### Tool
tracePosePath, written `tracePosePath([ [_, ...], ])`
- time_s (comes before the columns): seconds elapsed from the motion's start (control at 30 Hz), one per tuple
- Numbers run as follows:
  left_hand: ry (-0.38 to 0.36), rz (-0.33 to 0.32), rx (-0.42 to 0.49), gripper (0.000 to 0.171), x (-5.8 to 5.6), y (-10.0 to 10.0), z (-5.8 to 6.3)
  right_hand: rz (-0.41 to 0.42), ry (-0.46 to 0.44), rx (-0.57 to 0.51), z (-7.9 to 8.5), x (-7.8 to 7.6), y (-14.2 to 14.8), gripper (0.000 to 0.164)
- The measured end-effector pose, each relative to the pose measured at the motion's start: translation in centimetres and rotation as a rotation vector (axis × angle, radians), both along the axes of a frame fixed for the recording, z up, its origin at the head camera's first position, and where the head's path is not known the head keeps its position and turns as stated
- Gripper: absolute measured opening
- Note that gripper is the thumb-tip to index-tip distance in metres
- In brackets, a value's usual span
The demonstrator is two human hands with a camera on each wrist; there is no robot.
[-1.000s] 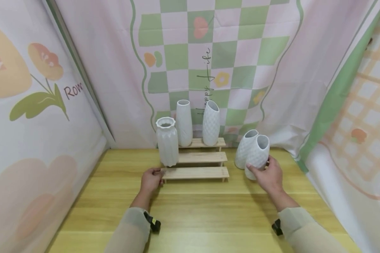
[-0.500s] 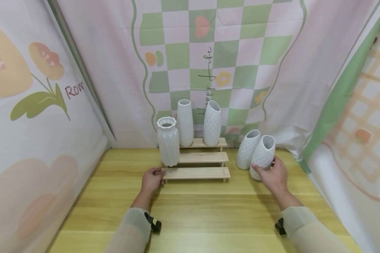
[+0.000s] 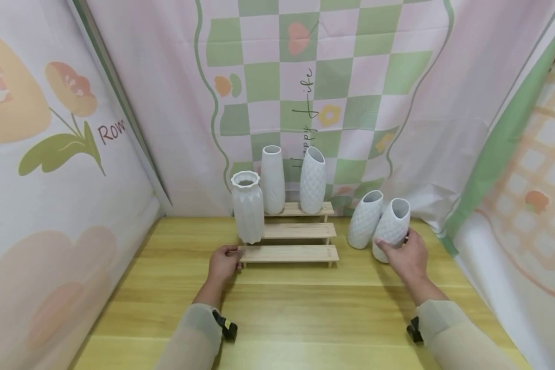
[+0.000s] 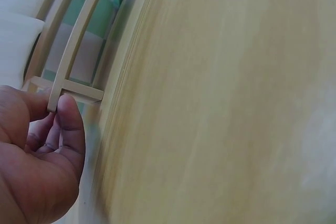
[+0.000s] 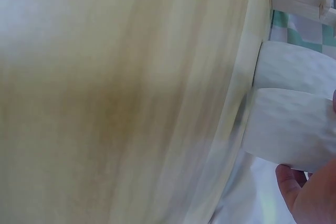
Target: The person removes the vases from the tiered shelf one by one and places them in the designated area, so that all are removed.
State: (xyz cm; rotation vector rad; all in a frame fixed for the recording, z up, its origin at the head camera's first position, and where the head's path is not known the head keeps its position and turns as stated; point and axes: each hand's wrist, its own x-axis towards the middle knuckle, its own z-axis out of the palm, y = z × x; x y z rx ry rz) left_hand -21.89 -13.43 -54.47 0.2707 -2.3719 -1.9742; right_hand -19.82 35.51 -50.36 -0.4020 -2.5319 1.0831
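Observation:
At the left end of the lowest step, my left hand (image 3: 223,264) pinches a three-step wooden stand (image 3: 289,253); thumb and finger meet on the shelf end (image 4: 56,98) in the left wrist view. My right hand (image 3: 407,255) grips a white textured vase (image 3: 392,228) with a slanted mouth, upright on the table. Close on its left stands a similar white vase (image 3: 364,221). On the top step are a slim white vase (image 3: 273,180) and a slant-mouthed diamond-pattern vase (image 3: 312,182). A ribbed vase with a scalloped rim (image 3: 248,213) stands at the middle step's left end.
The wood-grain table (image 3: 287,313) runs up to a printed checkered curtain (image 3: 300,92) behind the stand. Fabric walls hang on the left (image 3: 65,205) and right (image 3: 532,216).
My right hand has moved the gripped vase to the right, away from the similar vase that it overlapped more before. The left hand keeps its pinch on the stand. The view shifts slightly.

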Motion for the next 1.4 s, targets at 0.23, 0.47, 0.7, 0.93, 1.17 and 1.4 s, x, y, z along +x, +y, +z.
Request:
tracePosePath([
  [0.23, -0.003, 0.005, -0.005, 0.033, 0.0, 0.0, -0.3, -0.009, 0.024, -0.005, -0.1, -0.7, 0.7, 0.093],
  [0.47, -0.003, 0.007, -0.008, 0.033, 0.0, 0.0, -0.2, -0.021, 0.032, -0.001, -0.2, -1.4, 1.1, 0.089],
  [0.7, -0.005, 0.010, -0.002, 0.033, 0.0, 0.2, -0.1, -0.043, 0.037, 0.006, -0.5, -2.1, 1.4, 0.084],
  [0.93, 0.003, 0.008, -0.010, 0.033, 0.1, 0.2, 0.1, -0.041, 0.032, 0.000, -0.7, -2.7, 1.5, 0.085],
  [1.17, 0.003, 0.002, -0.010, 0.034, 0.1, 0.1, -0.1, -0.040, 0.016, -0.008, -0.7, -2.7, 1.5, 0.088],
  [1.4, 0.012, 0.004, -0.010, 0.034, -0.1, 0.1, -0.2, -0.039, 0.035, 0.005, -0.9, -2.6, 1.3, 0.085],
])
